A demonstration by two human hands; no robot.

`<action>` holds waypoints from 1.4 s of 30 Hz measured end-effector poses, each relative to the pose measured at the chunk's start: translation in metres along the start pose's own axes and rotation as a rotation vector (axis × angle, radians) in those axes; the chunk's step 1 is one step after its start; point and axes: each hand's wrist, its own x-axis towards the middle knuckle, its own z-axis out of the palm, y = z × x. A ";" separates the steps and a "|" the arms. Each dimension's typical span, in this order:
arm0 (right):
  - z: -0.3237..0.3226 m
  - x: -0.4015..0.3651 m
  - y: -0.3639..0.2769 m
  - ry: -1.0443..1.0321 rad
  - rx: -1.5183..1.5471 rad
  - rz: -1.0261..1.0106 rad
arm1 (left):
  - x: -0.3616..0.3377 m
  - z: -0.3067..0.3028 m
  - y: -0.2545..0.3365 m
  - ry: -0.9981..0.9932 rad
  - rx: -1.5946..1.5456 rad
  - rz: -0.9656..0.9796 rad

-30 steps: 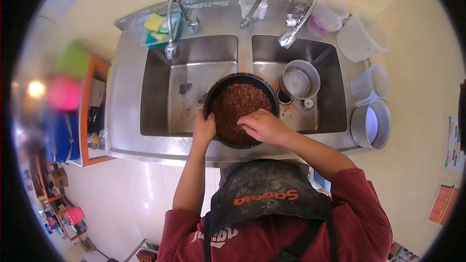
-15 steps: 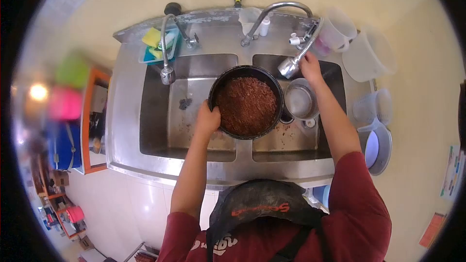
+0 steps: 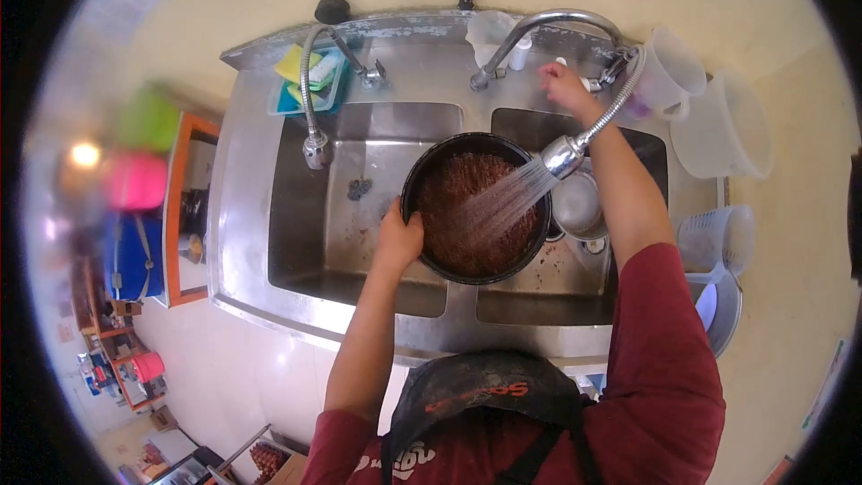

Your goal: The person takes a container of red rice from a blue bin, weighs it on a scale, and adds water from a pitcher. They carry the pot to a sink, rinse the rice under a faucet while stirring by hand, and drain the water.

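My left hand (image 3: pixel 400 238) is closed on the left rim of a round dark pot (image 3: pixel 422 256). Reddish-brown wet stuff (image 3: pixel 458 189) fills much of the pot, which sits over the divider between two sink basins. A flexible faucet's spray head (image 3: pixel 563 156) points down-left, and water fans from it into the pot. Behind that faucet, my right hand (image 3: pixel 566 88) is raised beside the tap valve (image 3: pixel 597 83), fingers apart and holding nothing I can see. A small metal pot (image 3: pixel 577 207) stands in the right basin, partly hidden by my right forearm.
A second flexible faucet (image 3: pixel 316 148) hangs over the left basin (image 3: pixel 377 157), where a dark scrubber (image 3: pixel 359 189) lies. Sponges fill a tub (image 3: pixel 287 101) at the back left. Plastic jugs (image 3: pixel 673 72) and a large translucent container (image 3: pixel 723 135) line the right side.
Water now sprays into the pot. The spray head has swung toward the pot and over my right forearm. My right hand has moved up toward the back of the sink; my left still grips the pot.
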 end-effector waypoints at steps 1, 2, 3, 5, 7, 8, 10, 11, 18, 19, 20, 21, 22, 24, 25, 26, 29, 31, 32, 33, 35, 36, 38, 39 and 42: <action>0.009 -0.011 0.013 0.023 -0.051 -0.036 | 0.000 -0.001 0.002 -0.009 -0.038 -0.011; 0.018 -0.023 0.024 0.047 -0.103 -0.074 | 0.001 -0.001 0.002 -0.006 -0.025 -0.009; 0.030 -0.033 0.042 0.082 -0.110 -0.056 | 0.001 -0.001 0.002 -0.003 -0.012 -0.005; 0.057 -0.082 0.091 0.042 0.527 -0.234 | 0.002 -0.002 -0.001 -0.016 -0.027 0.032; 0.067 -0.166 0.048 0.140 0.210 0.158 | 0.002 -0.003 -0.004 -0.049 -0.079 0.096; 0.076 -0.208 0.026 0.153 0.391 0.294 | -0.001 -0.007 0.005 -0.095 -0.066 0.035; 0.089 -0.256 0.011 0.125 0.923 0.340 | -0.009 -0.018 0.030 -0.186 -0.039 -0.088; 0.092 -0.273 0.001 0.130 0.994 0.345 | -0.008 -0.019 0.033 -0.205 -0.048 -0.104; 0.112 -0.296 -0.031 0.317 0.146 -0.004 | -0.036 -0.025 0.055 -0.152 -0.050 -0.117; 0.114 -0.295 -0.034 0.341 0.082 0.004 | -0.038 -0.025 0.053 -0.114 -0.015 -0.077; 0.117 -0.294 -0.037 0.363 0.019 0.012 | -0.038 -0.025 0.053 -0.116 0.010 -0.130; 0.118 -0.293 -0.036 0.358 -0.002 0.011 | -0.039 -0.025 0.058 -0.117 0.036 -0.184; 0.117 -0.292 -0.034 0.353 -0.023 0.014 | -0.039 -0.027 0.060 -0.121 0.063 -0.241; 0.118 -0.289 -0.027 0.354 -0.049 0.020 | -0.035 -0.026 0.052 -0.147 0.073 -0.240; 0.119 -0.286 -0.023 0.360 -0.055 0.021 | -0.034 -0.027 0.051 -0.160 0.076 -0.239; 0.119 -0.283 -0.019 0.366 -0.060 0.023 | -0.034 -0.027 0.051 -0.173 0.098 -0.239; 0.118 -0.280 -0.021 0.306 -0.054 0.205 | -0.035 -0.025 0.045 -0.124 0.219 -0.156; 0.116 -0.280 -0.023 0.288 -0.129 0.223 | -0.034 -0.018 0.036 0.024 0.376 0.014; 0.116 -0.281 -0.023 0.304 -0.190 0.226 | -0.033 -0.014 0.032 0.053 0.380 -0.029; 0.116 -0.282 -0.026 0.320 -0.251 0.229 | -0.043 -0.017 0.045 0.081 0.384 -0.071; 0.118 -0.290 -0.040 0.404 -0.422 0.222 | -0.053 -0.018 0.058 0.139 0.431 -0.055; 0.119 -0.296 -0.050 0.414 -0.449 0.196 | -0.056 -0.017 0.060 0.169 0.474 0.002; 0.121 -0.309 -0.074 0.437 -0.499 0.146 | -0.061 -0.018 0.062 0.169 0.565 0.079; 0.121 -0.312 -0.082 0.406 -0.504 0.176 | -0.060 -0.018 0.064 0.139 0.612 0.101; 0.118 -0.310 -0.094 0.332 -0.515 0.253 | -0.059 -0.020 0.069 0.072 0.636 0.112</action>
